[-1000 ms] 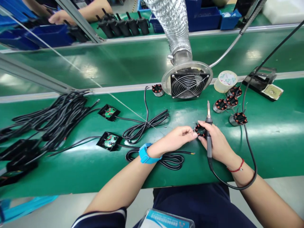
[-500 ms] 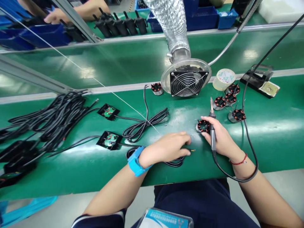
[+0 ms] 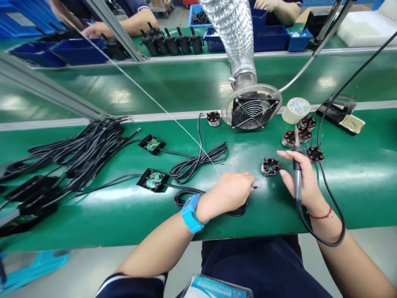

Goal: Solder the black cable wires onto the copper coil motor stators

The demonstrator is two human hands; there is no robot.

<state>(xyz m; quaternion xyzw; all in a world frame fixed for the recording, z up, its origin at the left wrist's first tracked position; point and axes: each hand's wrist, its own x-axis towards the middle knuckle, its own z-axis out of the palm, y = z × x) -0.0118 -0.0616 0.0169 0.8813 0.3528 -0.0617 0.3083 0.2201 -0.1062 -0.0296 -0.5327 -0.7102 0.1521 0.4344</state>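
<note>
My left hand (image 3: pixel 231 191) is closed around a black cable near its stripped end (image 3: pixel 255 187), which sticks out past the fingertips. A thin pale wire (image 3: pixel 173 118) slants down from the upper left and ends at the back of this hand. In my right hand (image 3: pixel 305 180) a soldering iron (image 3: pixel 297 178) is held, tip pointing away from me, with thumb and forefinger spread apart. Just left of that thumb a motor stator (image 3: pixel 270 167) with copper windings rests on the bench. Two open black housings (image 3: pixel 154 180) with green circuit boards lie to the left, their cables coiled.
Several stators (image 3: pixel 314 154) stand at the right, near a tape roll (image 3: pixel 296 110) and the iron stand (image 3: pixel 341 114). A fume extractor fan (image 3: pixel 256 114) hangs at the back. Bundled black cables (image 3: pixel 87 153) cover the left. Across the bench are co-workers' arms (image 3: pixel 136 25) and blue bins (image 3: pixel 77 51).
My right hand has let go of the stator and moved right, still with the soldering iron. The left hand's fingers have closed on the cable end. The camera view has shifted slightly.
</note>
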